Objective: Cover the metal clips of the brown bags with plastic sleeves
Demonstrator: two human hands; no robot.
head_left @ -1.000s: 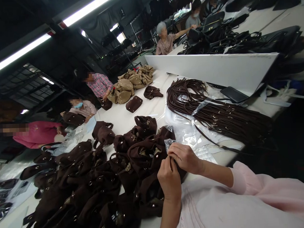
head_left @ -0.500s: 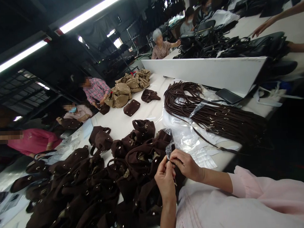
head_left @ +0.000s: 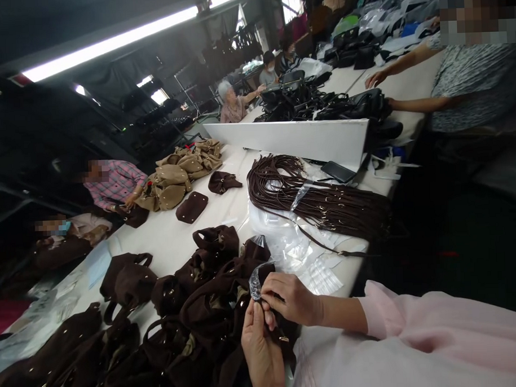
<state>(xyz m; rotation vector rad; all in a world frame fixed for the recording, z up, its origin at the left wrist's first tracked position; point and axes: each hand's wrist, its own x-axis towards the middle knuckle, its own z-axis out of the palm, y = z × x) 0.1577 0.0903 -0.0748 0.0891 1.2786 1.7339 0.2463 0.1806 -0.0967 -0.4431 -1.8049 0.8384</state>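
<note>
In the head view my left hand (head_left: 259, 337) and my right hand (head_left: 290, 298) meet at the lower middle, fingers pinched together. Between their fingertips is a crumpled strip of clear plastic film (head_left: 255, 281), around what looks like the dark handle of a bag. My fingers partly hide that handle. Behind and to the left of my hands lies a heap of dark brown handbags (head_left: 211, 302) with gold-coloured studs. A brass-coloured metal piece (head_left: 283, 339) shows just below my right hand.
A bundle of brown straps (head_left: 326, 205) lies beyond my hands on clear plastic sheets (head_left: 280, 238). Behind it are a phone (head_left: 338, 171) and a white upright board (head_left: 290, 139). Tan bags (head_left: 173, 182) are piled further left. Co-workers sit around the table, one (head_left: 113, 181) in a checked shirt.
The view has swung to the right, so the table's contents sit further left and a co-worker at the right shows more. My hands stay together on the plastic film.
</note>
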